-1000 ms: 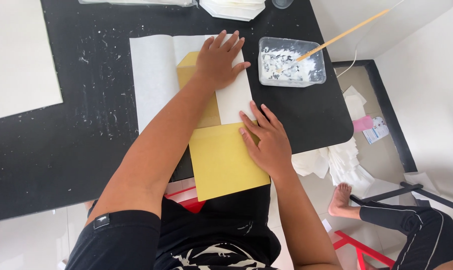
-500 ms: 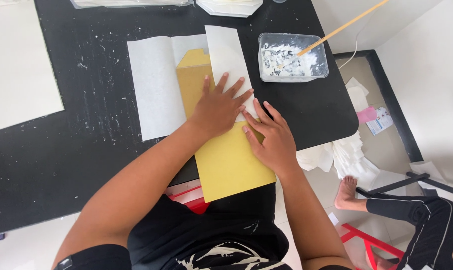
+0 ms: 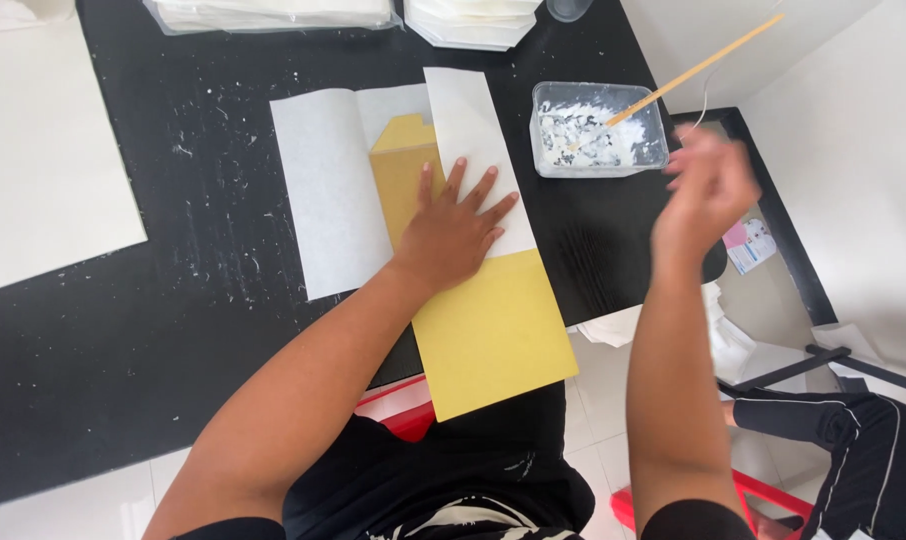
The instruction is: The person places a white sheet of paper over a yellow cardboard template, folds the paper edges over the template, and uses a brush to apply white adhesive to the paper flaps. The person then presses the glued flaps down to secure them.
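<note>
Head: left hand (image 3: 451, 232) flat on yellow envelope (image 3: 488, 340)

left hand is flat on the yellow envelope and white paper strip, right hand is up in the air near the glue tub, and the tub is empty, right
Not quite: the glue tub is not empty. The head view shows white paste in it, with a wooden stick resting inside. The rest holds: the left hand lies flat on the yellow envelope and white paper strip, and the right hand is raised, blurred.

Yellow envelope (image 3: 493, 330); white paper strip (image 3: 473, 140); black table (image 3: 173, 330), white-speckled; clear tub (image 3: 598, 130), white paste; red stool (image 3: 408, 410).
</note>
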